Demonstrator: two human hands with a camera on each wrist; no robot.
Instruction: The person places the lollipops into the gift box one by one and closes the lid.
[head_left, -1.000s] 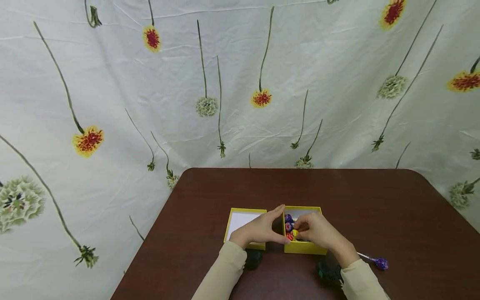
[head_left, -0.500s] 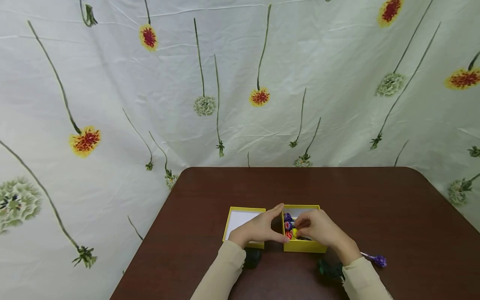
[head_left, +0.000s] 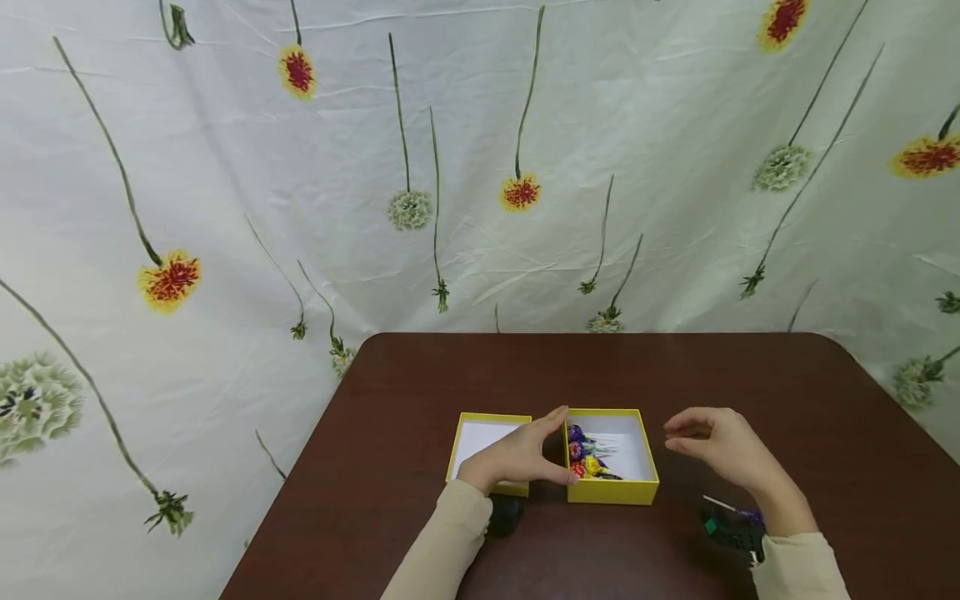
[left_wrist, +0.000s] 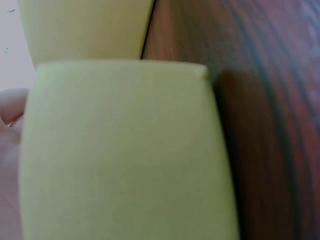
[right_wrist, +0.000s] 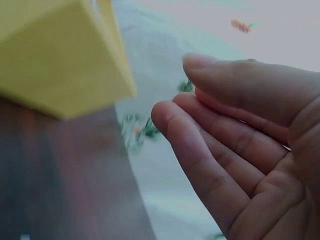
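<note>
My left hand (head_left: 522, 454) holds the left end of an open yellow box (head_left: 611, 492), fingertips near its back corner and thumb at the front one. Inside, several wrapped lollipops (head_left: 576, 450) in purple, red and yellow lie along the left wall, white sticks pointing right. Up close in the left wrist view are yellow walls (left_wrist: 125, 150), with part of the hand at the left edge. To the right of the box and apart from it, my right hand (head_left: 731, 446) hovers with loosely bent fingers. Nothing sits between its thumb and fingers (right_wrist: 187, 140) in the right wrist view.
A yellow-rimmed box lid (head_left: 487, 439) with a white inside lies left of the box, partly behind my left hand. One purple lollipop (head_left: 752, 517) rests on the brown table (head_left: 847, 467), partly hidden by the right wrist's camera. A flowered cloth (head_left: 480, 167) hangs behind.
My right hand has left the lollipops in the box and moved right, past its right wall. The left hand stays at the box.
</note>
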